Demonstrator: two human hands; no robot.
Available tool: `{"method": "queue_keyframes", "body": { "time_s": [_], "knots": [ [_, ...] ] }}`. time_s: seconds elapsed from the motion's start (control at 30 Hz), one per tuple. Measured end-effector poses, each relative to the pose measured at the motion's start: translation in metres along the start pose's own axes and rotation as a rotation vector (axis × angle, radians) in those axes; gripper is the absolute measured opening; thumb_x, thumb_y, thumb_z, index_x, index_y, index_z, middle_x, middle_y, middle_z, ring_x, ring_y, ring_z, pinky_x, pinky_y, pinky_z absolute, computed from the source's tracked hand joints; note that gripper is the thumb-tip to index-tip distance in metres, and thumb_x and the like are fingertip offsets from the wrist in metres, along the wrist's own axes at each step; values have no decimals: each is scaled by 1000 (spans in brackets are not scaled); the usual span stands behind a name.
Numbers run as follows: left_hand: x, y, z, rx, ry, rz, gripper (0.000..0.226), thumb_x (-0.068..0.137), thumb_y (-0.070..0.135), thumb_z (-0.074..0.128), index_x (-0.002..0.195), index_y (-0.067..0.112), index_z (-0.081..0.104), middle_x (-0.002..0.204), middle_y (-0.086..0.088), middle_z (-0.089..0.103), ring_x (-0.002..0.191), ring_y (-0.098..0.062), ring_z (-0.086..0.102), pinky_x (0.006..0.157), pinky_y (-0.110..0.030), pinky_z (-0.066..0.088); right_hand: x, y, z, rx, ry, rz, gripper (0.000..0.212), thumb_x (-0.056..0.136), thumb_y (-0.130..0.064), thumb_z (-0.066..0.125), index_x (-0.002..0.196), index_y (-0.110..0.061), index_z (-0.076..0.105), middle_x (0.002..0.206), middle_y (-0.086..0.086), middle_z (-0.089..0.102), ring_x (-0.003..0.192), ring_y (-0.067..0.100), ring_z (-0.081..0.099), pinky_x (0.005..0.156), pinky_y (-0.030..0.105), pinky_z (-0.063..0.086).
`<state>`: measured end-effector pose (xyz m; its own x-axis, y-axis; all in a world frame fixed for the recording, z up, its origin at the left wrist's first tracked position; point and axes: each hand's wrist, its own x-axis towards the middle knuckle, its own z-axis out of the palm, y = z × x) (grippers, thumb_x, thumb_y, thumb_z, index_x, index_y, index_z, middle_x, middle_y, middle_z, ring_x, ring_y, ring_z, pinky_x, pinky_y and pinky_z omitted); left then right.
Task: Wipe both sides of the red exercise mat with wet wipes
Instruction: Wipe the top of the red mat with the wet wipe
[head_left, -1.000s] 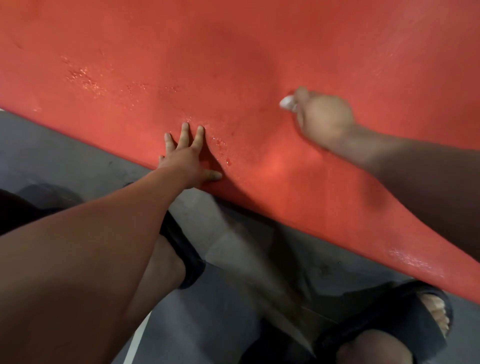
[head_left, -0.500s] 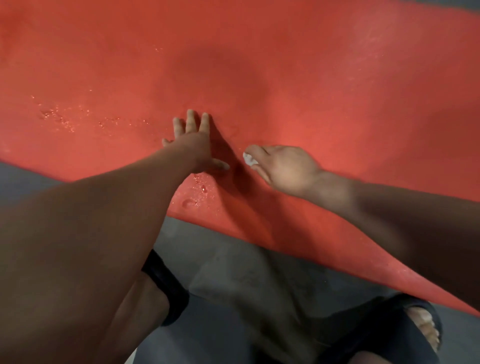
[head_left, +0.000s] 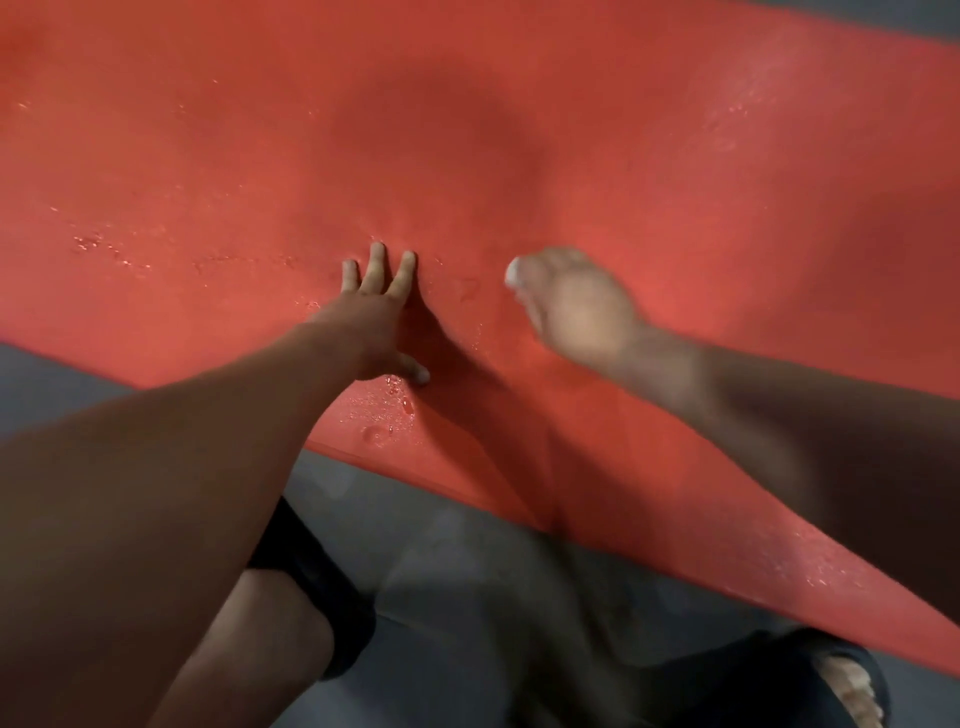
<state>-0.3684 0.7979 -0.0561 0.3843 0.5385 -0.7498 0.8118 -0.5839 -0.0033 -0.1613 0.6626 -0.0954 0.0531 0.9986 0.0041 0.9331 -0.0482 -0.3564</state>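
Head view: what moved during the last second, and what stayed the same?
The right grip, holding the wipe, swept across the mat toward the left grip. The left grip slid slightly farther onto the mat, still pressing flat; the wipe stayed held.

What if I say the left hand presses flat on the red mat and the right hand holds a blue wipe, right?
No. Head view: the right hand holds a white wipe, not blue. The left hand presses flat on the red mat.

The left hand (head_left: 375, 317) presses flat on the red mat (head_left: 675, 218) while the right hand (head_left: 574, 306) grips a white wipe (head_left: 514, 273).
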Motion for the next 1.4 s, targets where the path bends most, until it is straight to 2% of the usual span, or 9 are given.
{"method": "queue_keyframes", "body": {
  "time_s": [0.13, 0.2, 0.33, 0.5, 0.57, 0.77, 0.97, 1.27, 1.4],
  "knots": [
    [-3, 2, 3, 9, 1, -31, 151, 63, 50, 92, 155, 33, -28, 162, -1, -37, 152, -37, -22, 118, -62, 27, -10, -28, 8, -12, -118, -454, 19, 96, -26, 46, 101, -17, 63, 86, 6, 57, 81, 29, 56, 69, 42, 48],
    [-2, 5, 6, 1, 11, -61, 153, 63, 47, 93, 154, 35, -29, 161, 2, -38, 152, -34, -23, 116, -64, 30, 13, -16, 0, -41, -56, -353, 19, 93, -28, 48, 102, -22, 64, 88, 5, 59, 86, 31, 57, 72, 42, 49],
    [-3, 8, 4, 7, 8, -88, 153, 62, 46, 93, 153, 36, -30, 160, 4, -40, 152, -33, -24, 115, -64, 33, 46, 2, -13, -83, 124, 140, 10, 84, -16, 63, 94, -18, 64, 86, 11, 63, 87, 37, 60, 70, 44, 47],
    [-4, 10, 4, 9, 2, -107, 153, 62, 44, 94, 154, 36, -29, 160, 4, -39, 152, -32, -24, 115, -62, 33, 12, -44, 1, 23, -111, -373, 12, 94, -23, 55, 97, -18, 66, 86, 6, 61, 86, 31, 58, 70, 41, 50],
    [-5, 11, 4, 21, -3, -108, 152, 63, 44, 93, 154, 35, -29, 160, 3, -39, 152, -32, -23, 115, -62, 33, 17, -35, -1, -20, -141, -445, 11, 94, -26, 55, 99, -23, 65, 88, 3, 61, 88, 29, 59, 73, 41, 49],
    [-3, 14, 0, 61, -2, -106, 152, 65, 47, 92, 153, 31, -31, 160, 0, -39, 152, -35, -23, 114, -63, 34, 59, 26, -19, -127, 153, 155, 10, 89, -21, 57, 98, -18, 61, 90, 12, 65, 89, 38, 61, 73, 45, 47],
    [0, 14, 3, 101, -9, -107, 153, 65, 50, 90, 152, 27, -33, 161, -3, -38, 152, -39, -21, 114, -63, 34, 8, -5, -3, -48, -120, -338, 17, 92, -22, 56, 108, -26, 61, 92, 0, 59, 90, 26, 54, 77, 39, 42],
    [1, 17, -4, 138, -22, -80, 152, 65, 54, 89, 156, 20, -28, 163, -14, -30, 151, -48, -14, 118, -62, 27, 47, 59, -35, -176, 156, 344, 19, 94, -26, 47, 106, -18, 59, 101, 13, 67, 101, 39, 57, 84, 46, 44],
    [-1, 26, -20, 183, -24, -42, 130, 73, 56, 84, 160, 9, 1, 166, -19, -18, 149, -55, 1, 118, -63, 25, 5, 19, -17, -18, -89, -146, 16, 91, -21, 56, 104, -25, 63, 94, 2, 65, 93, 30, 58, 81, 41, 46]
  ]
}}
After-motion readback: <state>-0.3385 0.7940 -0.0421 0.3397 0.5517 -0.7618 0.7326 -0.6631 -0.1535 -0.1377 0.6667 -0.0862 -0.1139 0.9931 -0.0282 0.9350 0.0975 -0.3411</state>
